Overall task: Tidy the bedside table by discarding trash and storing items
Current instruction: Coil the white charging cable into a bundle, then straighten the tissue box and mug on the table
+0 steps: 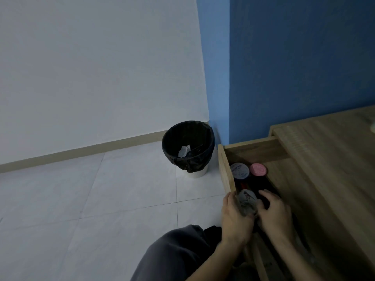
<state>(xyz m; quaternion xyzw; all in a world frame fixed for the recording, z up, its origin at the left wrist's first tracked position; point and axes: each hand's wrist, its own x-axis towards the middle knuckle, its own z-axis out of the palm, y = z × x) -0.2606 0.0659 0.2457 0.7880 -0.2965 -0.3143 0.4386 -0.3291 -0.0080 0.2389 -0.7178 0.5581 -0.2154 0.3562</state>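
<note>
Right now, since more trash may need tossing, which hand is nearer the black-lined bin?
Left. The left hand grips the grey bundle at the floor-side edge of the drawer, the side facing the bin; the right hand is farther, over the drawer's inside.
</note>
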